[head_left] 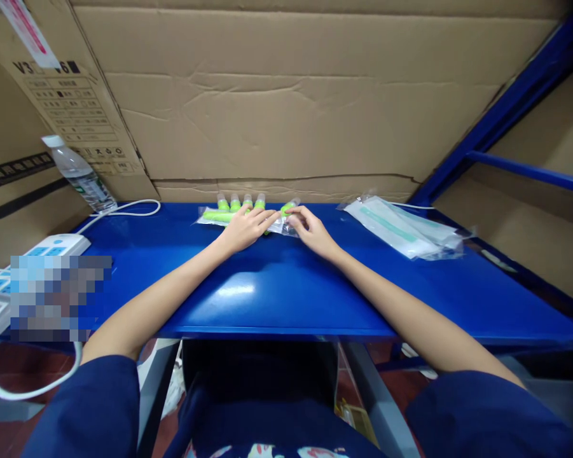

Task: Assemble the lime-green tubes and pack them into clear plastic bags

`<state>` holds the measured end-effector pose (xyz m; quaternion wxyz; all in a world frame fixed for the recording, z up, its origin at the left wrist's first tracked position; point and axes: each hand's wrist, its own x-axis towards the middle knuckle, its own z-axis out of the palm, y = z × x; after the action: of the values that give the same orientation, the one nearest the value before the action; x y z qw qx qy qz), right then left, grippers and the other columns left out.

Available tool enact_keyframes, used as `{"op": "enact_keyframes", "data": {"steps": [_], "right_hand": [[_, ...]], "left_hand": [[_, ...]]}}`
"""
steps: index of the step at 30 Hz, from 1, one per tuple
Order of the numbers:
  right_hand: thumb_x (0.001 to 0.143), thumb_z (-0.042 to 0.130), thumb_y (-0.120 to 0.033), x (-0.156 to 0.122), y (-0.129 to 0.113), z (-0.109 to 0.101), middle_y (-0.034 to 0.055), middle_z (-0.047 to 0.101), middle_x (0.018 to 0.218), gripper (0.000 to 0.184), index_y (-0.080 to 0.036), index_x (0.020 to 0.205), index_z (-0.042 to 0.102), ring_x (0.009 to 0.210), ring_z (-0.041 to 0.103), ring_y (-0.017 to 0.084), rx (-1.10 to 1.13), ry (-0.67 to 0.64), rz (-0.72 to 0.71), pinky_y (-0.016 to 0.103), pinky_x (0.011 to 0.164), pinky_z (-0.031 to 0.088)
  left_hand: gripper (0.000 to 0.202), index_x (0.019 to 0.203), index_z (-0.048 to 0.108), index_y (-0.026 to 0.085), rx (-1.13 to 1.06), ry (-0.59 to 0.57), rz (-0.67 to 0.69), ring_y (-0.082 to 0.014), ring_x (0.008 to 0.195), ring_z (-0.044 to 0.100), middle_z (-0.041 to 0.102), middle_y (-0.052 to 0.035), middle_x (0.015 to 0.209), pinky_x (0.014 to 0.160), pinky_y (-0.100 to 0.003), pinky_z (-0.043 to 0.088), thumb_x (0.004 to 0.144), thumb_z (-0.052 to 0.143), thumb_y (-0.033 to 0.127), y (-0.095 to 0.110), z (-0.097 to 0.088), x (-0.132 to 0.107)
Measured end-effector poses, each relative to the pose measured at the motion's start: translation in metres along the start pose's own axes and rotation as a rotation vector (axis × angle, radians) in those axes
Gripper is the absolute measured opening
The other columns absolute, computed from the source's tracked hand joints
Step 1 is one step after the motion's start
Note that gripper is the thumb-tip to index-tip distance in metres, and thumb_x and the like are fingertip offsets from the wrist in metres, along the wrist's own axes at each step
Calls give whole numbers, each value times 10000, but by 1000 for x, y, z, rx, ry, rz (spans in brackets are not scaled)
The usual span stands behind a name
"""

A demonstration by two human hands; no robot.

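Observation:
My left hand (248, 228) lies palm down with its fingers stretched out over a clear plastic packet (208, 217) that has a long lime-green piece inside. Behind it stand several small lime-green pieces with translucent caps (223, 202), side by side against the cardboard. My right hand (313, 234) is curled, thumb and index finger brought together at another lime-green capped piece (290, 206), which is tilted. The fingertips partly cover it and the packet's right end. What kind of things the green pieces are, I cannot make out.
On the blue table (267, 292), white-and-green items in clear bags (403, 229) lie at the right. A water bottle (83, 175) and a white power strip (60, 245) with its cable are at the left. Cardboard (290, 114) closes off the back; a blue frame bar (505, 105) slants at the right.

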<state>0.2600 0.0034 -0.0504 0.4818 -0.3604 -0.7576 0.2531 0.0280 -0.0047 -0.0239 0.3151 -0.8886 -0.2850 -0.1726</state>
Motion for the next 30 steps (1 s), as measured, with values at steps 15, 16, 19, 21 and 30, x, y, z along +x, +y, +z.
{"op": "enact_keyframes", "data": {"steps": [15,16,19,21,30], "right_hand": [[811,741,-469,-4,-4,1,68,690,1068,367,-207,1046,638,719,668,148,208,-44,54,283,609,557],[821,728,-473,-4,-4,0,70,688,1077,364,-210,1056,638,721,668,150,202,-42,47,282,600,552],[839,696,-485,-2,-2,-1,74,686,1069,351,-210,1053,652,718,665,155,161,-55,18,294,603,548],[823,708,-498,-1,-2,-1,70,681,1022,336,-206,985,671,716,659,162,121,-50,1,308,615,554],[832,674,-636,-1,-9,5,52,644,871,430,-209,859,634,658,643,168,189,-8,-3,337,585,563]], "left_hand": [[446,1461,486,167,14,-46,-10,-228,1086,656,680,-130,1305,849,-369,402,1025,394,182,-17,-6,-8],[444,1460,487,159,11,-48,-9,-229,1082,658,682,-133,1300,843,-366,402,1025,398,191,-16,-6,-7],[446,1455,489,131,1,-55,-14,-234,1069,662,688,-151,1279,829,-364,403,1025,409,219,-14,-5,-6],[443,1447,498,127,0,-61,-18,-238,1066,662,693,-156,1266,824,-368,403,1023,407,219,-13,-6,-6],[454,1418,532,212,-25,-84,104,-233,1169,621,641,-115,1365,930,-392,397,988,433,108,-4,-10,-2]]}}
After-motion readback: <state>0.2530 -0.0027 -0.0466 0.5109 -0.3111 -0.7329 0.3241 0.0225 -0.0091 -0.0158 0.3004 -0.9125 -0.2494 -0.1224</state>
